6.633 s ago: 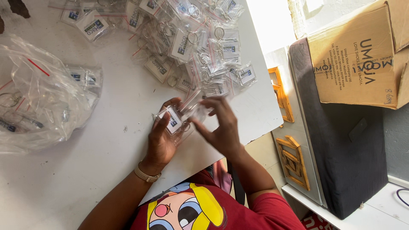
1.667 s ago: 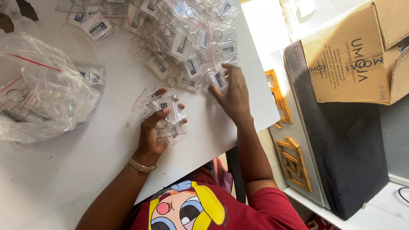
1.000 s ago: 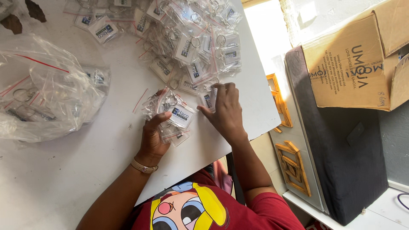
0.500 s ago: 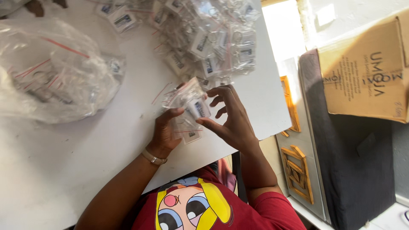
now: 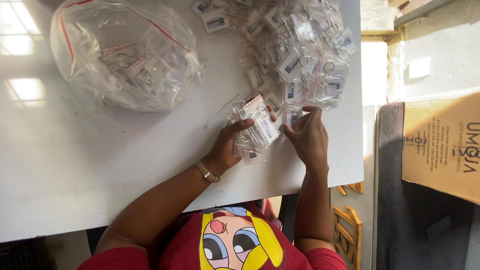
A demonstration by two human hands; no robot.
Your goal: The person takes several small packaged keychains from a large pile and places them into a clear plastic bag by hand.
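Observation:
My left hand [image 5: 231,146] holds a small stack of clear packets with keyrings [image 5: 256,127] just above the white table [image 5: 100,165]. My right hand [image 5: 308,137] rests beside the stack, fingers spread, its fingertips touching a packet [image 5: 291,117] at the near edge of a big loose pile of packaged keyrings [image 5: 300,55]. A watch-like band circles my left wrist.
A large clear plastic bag [image 5: 125,55] with more keyrings lies at the table's far left. The table's right edge runs past my right hand. A cardboard box [image 5: 442,145] sits on a dark case [image 5: 420,220] at the right.
My left hand has gathered more packets into its stack. My right hand reached into the pile, came back to the stack, and now rests at the pile's edge. The view shifted.

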